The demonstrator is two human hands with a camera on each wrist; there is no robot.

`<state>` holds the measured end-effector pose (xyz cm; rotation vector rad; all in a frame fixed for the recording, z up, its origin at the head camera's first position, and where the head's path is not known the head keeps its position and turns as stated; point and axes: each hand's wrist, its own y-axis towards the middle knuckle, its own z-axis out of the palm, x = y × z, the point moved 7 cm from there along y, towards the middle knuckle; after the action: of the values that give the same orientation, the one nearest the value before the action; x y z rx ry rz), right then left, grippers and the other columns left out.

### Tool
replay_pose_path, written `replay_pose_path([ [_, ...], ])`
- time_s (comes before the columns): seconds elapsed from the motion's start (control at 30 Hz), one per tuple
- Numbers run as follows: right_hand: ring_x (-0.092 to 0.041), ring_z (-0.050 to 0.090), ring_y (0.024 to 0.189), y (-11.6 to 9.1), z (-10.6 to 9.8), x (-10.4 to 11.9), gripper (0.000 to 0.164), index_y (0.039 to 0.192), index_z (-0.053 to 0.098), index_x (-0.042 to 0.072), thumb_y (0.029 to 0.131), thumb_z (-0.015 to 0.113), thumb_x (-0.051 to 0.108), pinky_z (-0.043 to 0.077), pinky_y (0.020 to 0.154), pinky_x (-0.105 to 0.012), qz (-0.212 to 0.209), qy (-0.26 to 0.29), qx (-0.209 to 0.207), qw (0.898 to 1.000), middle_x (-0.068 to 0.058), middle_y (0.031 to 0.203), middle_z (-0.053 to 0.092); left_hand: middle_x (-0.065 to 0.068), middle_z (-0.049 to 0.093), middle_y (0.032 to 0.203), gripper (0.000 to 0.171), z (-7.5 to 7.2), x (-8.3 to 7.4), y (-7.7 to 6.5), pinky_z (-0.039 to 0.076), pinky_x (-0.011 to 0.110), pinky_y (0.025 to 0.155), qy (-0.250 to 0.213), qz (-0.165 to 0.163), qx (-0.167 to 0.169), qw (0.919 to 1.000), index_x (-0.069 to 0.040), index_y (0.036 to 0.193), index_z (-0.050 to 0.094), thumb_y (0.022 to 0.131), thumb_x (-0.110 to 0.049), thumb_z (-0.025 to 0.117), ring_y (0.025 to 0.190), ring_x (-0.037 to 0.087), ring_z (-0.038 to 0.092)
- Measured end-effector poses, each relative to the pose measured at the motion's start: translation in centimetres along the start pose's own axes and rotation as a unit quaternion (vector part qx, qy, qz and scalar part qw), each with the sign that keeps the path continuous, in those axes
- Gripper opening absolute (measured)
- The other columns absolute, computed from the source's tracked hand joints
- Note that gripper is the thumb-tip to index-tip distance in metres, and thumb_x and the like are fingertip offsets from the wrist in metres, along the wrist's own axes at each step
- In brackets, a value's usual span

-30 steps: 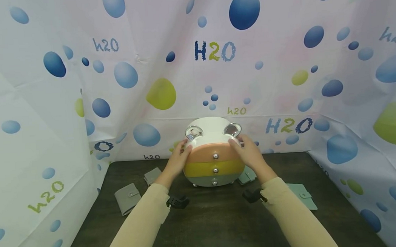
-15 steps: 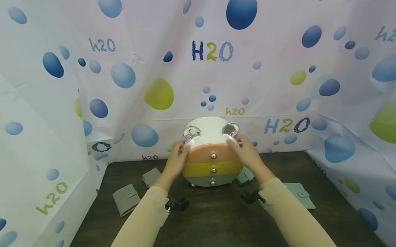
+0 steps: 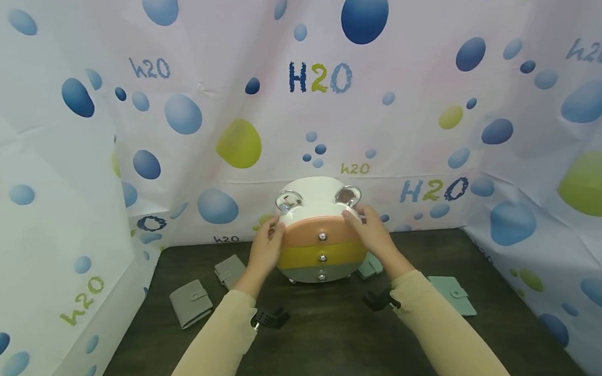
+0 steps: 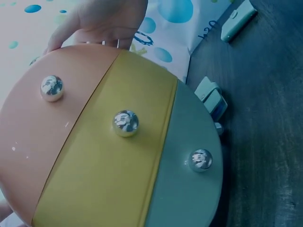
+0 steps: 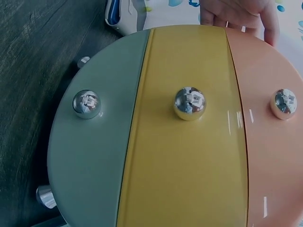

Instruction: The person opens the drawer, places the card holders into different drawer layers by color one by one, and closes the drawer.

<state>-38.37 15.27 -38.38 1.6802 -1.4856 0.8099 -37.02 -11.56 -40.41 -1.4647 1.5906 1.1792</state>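
A rounded drawer box stands on the dark table, with a white top, two silver ear-like rings, and orange, yellow and green drawer fronts. Each drawer carries a round silver knob. My left hand grips the box's upper left side, thumb on the front near the orange drawer. On the opposite side my right hand holds it the same way, thumb below the right ring. The left wrist view shows the right hand at the box's far edge; the right wrist view shows the left hand. All three drawers are closed.
Two grey wallets, a larger one and a smaller one, lie left of the box. Two mint wallets lie to the right, one partly behind the box, the other beside the right sleeve. A patterned curtain surrounds the table.
The head view has shifted slightly, so the whole scene sits a little further left. Both hands keep the same hold on the drawer box.
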Motion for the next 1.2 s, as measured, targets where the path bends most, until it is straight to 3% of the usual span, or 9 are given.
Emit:
replay_pose_path([
  [0.3, -0.045, 0.040, 0.137, 0.0, -0.1, -0.3, 0.084, 0.149, 0.037, 0.002, 0.097, 0.047, 0.067, 0.034, 0.110, -0.061, 0.006, 0.010, 0.002, 1.000, -0.021, 0.154, 0.034, 0.023, 0.043, 0.148, 0.050, -0.3, -0.6, -1.8, 0.037, 0.054, 0.110, 0.012, 0.045, -0.016, 0.9988, -0.004, 0.148, 0.044, 0.106, -0.031, 0.050, 0.133, 0.041, 0.045],
  [0.5, -0.045, 0.041, 0.136, 0.1, -0.1, -0.4, 0.084, 0.149, 0.037, 0.002, 0.096, 0.047, 0.067, 0.034, 0.110, -0.061, 0.007, 0.007, 0.001, 1.000, -0.022, 0.154, 0.035, 0.020, 0.044, 0.145, 0.051, -0.9, -1.2, -3.3, 0.036, 0.051, 0.111, 0.001, 0.066, -0.045, 0.9968, -0.008, 0.147, 0.045, 0.104, -0.035, 0.054, 0.134, 0.036, 0.043],
  [0.73, -0.045, 0.040, 0.136, 0.2, 0.0, -0.5, 0.087, 0.150, 0.036, 0.002, 0.095, 0.048, 0.069, 0.034, 0.110, -0.061, 0.016, 0.009, 0.004, 1.000, -0.022, 0.155, 0.034, 0.019, 0.044, 0.143, 0.045, -1.2, -2.0, -5.4, 0.034, 0.051, 0.113, -0.019, 0.082, -0.049, 0.9953, -0.003, 0.144, 0.047, 0.104, -0.022, 0.056, 0.136, 0.034, 0.041],
  [0.97, -0.044, 0.041, 0.136, 0.3, 0.0, -0.6, 0.085, 0.148, 0.038, 0.003, 0.095, 0.048, 0.069, 0.035, 0.110, -0.060, 0.017, 0.013, 0.004, 1.000, -0.021, 0.154, 0.036, 0.014, 0.056, 0.132, 0.031, -0.4, -2.3, -6.7, 0.042, 0.046, 0.106, -0.026, 0.089, -0.055, 0.9941, -0.003, 0.130, 0.057, 0.103, -0.018, 0.058, 0.127, 0.029, 0.051],
  [1.2, -0.044, 0.040, 0.137, 0.2, 0.1, -0.6, 0.087, 0.149, 0.036, 0.004, 0.094, 0.048, 0.070, 0.034, 0.110, -0.061, 0.023, 0.011, 0.004, 1.000, -0.021, 0.155, 0.035, 0.012, 0.065, 0.116, 0.024, 1.6, -1.3, -7.0, 0.052, 0.045, 0.094, -0.059, 0.078, -0.045, 0.9942, -0.002, 0.119, 0.062, 0.103, -0.019, 0.058, 0.110, 0.028, 0.062],
])
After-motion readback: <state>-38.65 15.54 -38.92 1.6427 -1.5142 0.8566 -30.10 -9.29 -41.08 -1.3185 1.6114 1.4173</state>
